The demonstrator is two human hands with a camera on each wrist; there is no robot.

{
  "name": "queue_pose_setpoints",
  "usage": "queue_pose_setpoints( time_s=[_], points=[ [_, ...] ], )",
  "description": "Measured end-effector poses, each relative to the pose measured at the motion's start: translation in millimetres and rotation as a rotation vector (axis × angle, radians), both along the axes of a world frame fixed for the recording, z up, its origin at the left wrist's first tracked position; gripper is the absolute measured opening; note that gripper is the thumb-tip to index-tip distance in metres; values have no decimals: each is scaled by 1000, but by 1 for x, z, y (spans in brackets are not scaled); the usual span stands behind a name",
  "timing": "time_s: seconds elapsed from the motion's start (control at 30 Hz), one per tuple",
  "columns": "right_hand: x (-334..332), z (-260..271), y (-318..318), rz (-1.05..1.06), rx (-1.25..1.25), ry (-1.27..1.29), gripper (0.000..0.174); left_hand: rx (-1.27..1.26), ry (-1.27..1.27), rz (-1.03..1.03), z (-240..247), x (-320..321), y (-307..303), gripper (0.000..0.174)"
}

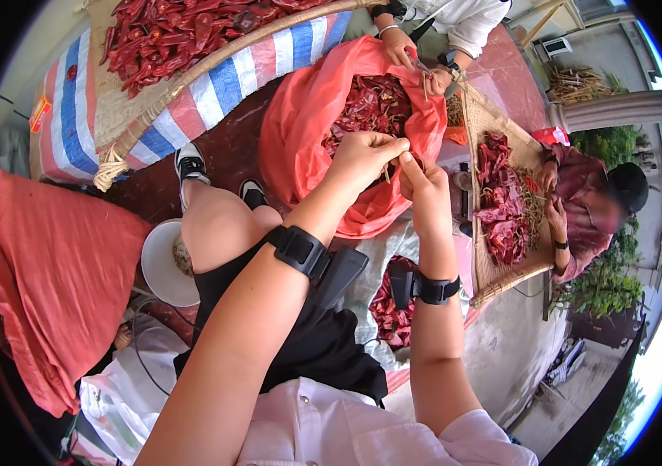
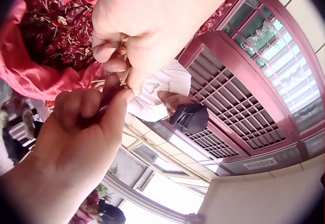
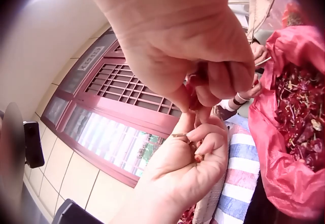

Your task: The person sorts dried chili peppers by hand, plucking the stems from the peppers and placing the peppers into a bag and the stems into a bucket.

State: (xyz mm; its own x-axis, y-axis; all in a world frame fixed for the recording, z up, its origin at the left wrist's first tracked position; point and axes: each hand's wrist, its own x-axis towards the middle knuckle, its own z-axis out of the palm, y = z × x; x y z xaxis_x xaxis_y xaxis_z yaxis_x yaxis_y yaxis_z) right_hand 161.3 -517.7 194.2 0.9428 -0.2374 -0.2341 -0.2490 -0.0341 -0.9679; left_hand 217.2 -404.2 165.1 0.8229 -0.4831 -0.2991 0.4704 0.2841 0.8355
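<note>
two hands meet over the red sack [image 1: 308, 109]: our left hand [image 1: 362, 159] and right hand [image 1: 424, 190] each pinch one dried chili [image 2: 108, 96] between them, just above the heap [image 1: 370, 105]. we judge it best to keep both pinches close together and twist short, so the chili does not tear.

Head view facing down, wrist views close, tilted upward, all sharing hands [image 1: 370, 159] and red sack [image 1: 300, 109]

Thin matt red plastic sack [image 1: 311, 109]; wrinkled dried chillies [image 1: 370, 105]; coarse woven bamboo tray [image 1: 494, 116]; striped woven tarp [image 1: 214, 85].
</note>
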Motion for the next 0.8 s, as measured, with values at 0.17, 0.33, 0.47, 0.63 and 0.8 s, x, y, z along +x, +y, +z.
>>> queue_pose_setpoints(
  time_s=[0.17,0.33,0.47,0.63,0.8],
  points=[
    [3,-6,11,-17,-43,-57,16,-121,125,71,2,1,1,18],
    [-2,1,22,21,-337,-225,15,-410,468,-25,-7,9,10,17],
    [-12,-8,0,19,-197,-132,15,-481,542,32,-7,11,13,17],
    [-61,-37,-35,-65,-169,-40,18,-440,508,92,-9,17,18,17],
    [-162,-92,-94,121,-402,385,27,-492,477,268,-1,21,27,15]
  ],
)
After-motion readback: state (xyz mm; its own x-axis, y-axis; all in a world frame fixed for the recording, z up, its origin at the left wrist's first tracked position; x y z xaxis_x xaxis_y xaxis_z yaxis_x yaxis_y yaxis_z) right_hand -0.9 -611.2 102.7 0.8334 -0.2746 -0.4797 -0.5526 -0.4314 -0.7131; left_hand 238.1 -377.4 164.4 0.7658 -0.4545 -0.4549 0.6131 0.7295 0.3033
